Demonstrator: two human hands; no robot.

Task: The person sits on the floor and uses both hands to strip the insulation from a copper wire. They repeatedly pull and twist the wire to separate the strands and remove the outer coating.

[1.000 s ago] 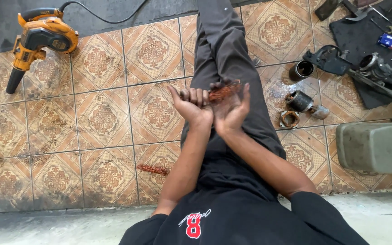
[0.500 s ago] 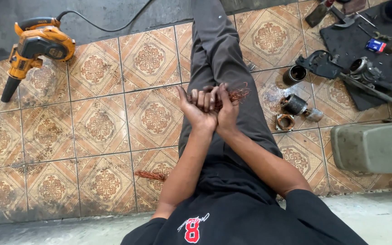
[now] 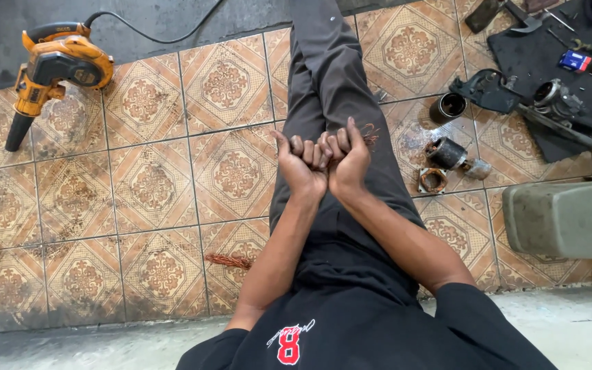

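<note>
Two hands press together above the outstretched legs, left hand (image 3: pixel 301 166) and right hand (image 3: pixel 348 163) both curled into tight fists around a wad of copper wire (image 3: pixel 370 134), strands poking out beside the right fist. A second ago the palms lay open, wire exposed.

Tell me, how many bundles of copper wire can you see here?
2. One copper wire bundle is squeezed between the left hand and right hand, mostly hidden; only a tuft shows. Another loose copper wire clump lies on the tiled floor beside the left arm.
</note>
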